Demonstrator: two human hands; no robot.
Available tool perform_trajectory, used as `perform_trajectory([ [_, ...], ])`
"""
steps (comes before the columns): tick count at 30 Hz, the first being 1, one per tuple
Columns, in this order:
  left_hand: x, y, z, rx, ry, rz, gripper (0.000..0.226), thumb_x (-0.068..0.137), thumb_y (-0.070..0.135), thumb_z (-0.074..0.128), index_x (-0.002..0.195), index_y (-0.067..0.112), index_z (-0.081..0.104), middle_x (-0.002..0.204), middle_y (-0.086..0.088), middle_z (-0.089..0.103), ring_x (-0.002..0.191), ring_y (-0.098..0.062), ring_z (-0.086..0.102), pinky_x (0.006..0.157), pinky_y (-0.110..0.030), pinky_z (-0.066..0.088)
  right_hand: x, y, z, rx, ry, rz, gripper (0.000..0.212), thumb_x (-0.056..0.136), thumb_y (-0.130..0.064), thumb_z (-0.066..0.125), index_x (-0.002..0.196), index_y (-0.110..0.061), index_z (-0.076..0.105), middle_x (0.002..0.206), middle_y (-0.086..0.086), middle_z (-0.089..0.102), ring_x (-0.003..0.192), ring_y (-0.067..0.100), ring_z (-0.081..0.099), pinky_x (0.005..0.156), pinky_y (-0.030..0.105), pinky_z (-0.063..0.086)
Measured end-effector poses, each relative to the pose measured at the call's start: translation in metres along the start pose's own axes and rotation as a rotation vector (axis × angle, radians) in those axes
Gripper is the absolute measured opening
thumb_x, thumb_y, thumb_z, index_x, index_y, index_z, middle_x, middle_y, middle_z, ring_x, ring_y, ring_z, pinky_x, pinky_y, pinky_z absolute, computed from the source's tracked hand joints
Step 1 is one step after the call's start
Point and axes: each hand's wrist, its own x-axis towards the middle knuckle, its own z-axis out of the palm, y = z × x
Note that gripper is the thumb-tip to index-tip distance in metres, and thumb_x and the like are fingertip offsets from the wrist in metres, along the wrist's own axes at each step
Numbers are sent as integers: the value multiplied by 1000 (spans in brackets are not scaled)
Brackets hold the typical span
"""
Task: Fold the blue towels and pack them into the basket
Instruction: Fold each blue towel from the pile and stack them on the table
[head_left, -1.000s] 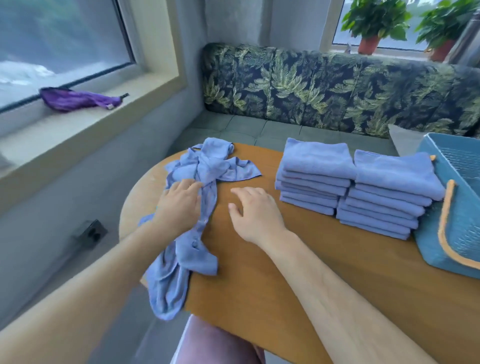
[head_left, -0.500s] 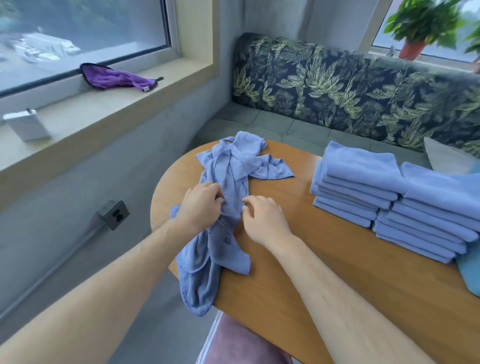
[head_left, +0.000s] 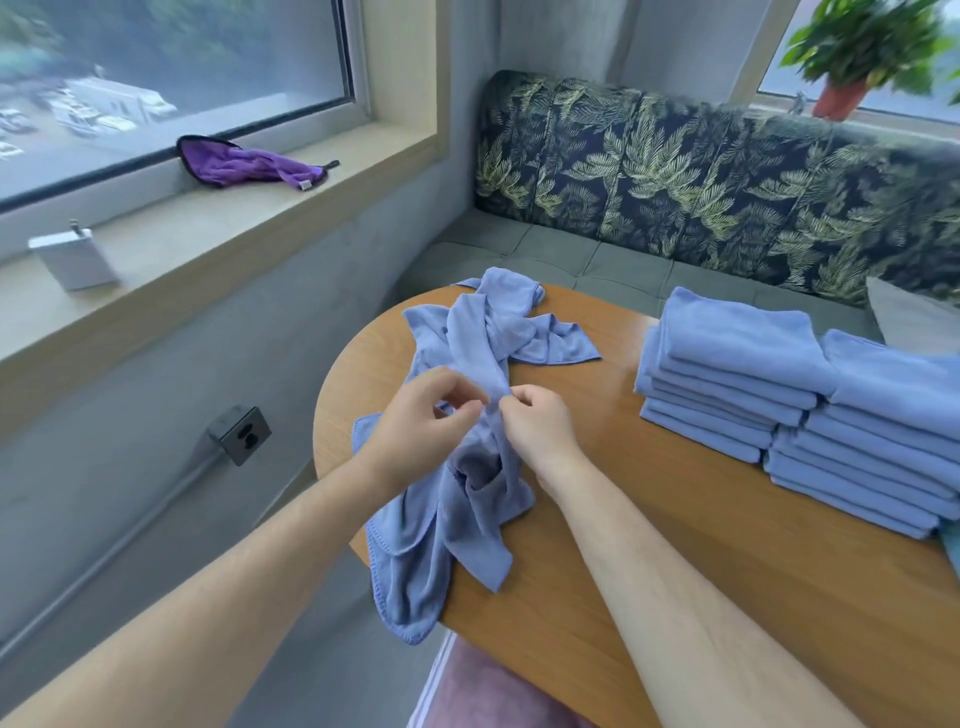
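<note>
Basket (head_left: 954, 546): only a teal sliver shows at the right frame edge, low beside the right stack (head_left: 883, 415), and I cannot tell its shape or contents. The edge also cuts off that stack's right side. The left stack (head_left: 737, 353) is whole, and the two folded piles sit touching on the far right of the table (head_left: 701, 545). The loose towel heap (head_left: 483, 338) is twisted. I cannot tell whether it is one towel or several, because the folds hide the hems in the middle. My left hand (head_left: 421, 415) and right hand (head_left: 540, 421) meet over the heap's midpoint. Both have fingers curled and pinch the same raised ridge of cloth, the fingertips partly buried in the fabric. The heap lies on the table's left part. Its long axis runs from the far rim toward me, leaning slightly left. The far end is bunched near the sofa (head_left: 727, 171), with one corner splayed out to the right. The near end droops over the table's near-left edge and hangs free. The potted plant (head_left: 841, 98) at top right is blurred. On the windowsill (head_left: 218, 244) lie a purple cloth (head_left: 244, 166) and a white box (head_left: 72, 257). A wall socket (head_left: 241, 434) sits below the sill.
</note>
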Motion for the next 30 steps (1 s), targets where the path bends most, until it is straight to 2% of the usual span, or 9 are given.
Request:
perform_trajectory([
  [2,17,-13,5,228,135,43,16,90,9,61,94,21,72,97,9,66,93,-5,60,81,-22,48,-12,-7,-12,23,66,-8,25,87,-9,46,64,-16,39,53,-10,38,48,7,31,47,22,29],
  [7,26,-29,46,530,-99,59,35,90,38,61,123,28,63,129,9,60,120,-19,53,96,-40,41,-52,6,-44,58,152,-7,20,90,-10,42,70,-11,44,59,-10,44,55,6,38,55,23,34],
  [12,10,-18,88,629,-328,123,27,87,36,49,105,21,63,107,9,63,105,-19,57,86,-37,43,-55,37,-69,-195,107,88,32,93,-46,59,89,-14,63,78,-6,66,73,12,60,59,26,43],
  [17,-13,-2,98,551,-509,77,25,90,39,52,107,34,70,106,14,69,104,-10,58,95,-36,46,-59,63,-102,-549,129,140,21,83,-29,50,67,-15,53,65,-3,56,66,25,54,56,33,39],
  [20,-27,23,95,339,-726,-55,16,95,40,57,95,34,72,92,15,73,89,-6,67,86,-33,55,-76,74,-131,-807,-7,281,24,84,-36,44,77,-18,59,78,-2,62,70,22,56,59,31,40],
  [22,-37,31,98,187,-653,-57,19,97,31,59,88,21,72,82,8,74,77,-9,71,80,-34,57,-84,80,-145,-901,-47,332,28,83,-40,42,84,-17,59,86,-1,63,74,22,57,60,30,41],
  [23,-38,27,102,163,-497,-46,22,97,26,59,84,13,70,77,3,73,72,-12,70,78,-38,56,-84,84,-149,-902,-37,318,28,82,-41,42,83,-18,57,85,-2,61,73,23,56,59,30,39],
  [26,-35,8,112,413,-68,-8,16,91,16,55,80,7,61,82,-5,64,77,-21,59,73,-41,49,-78,87,-145,-771,5,181,24,88,-41,51,99,-20,58,92,-2,62,84,25,59,68,33,48],
  [30,-31,-15,120,615,-137,-88,25,88,29,54,67,18,46,80,-5,56,81,-29,57,64,-33,35,-66,92,-122,-638,-13,79,29,93,-35,64,111,-13,60,106,6,68,98,28,64,85,38,53],
])
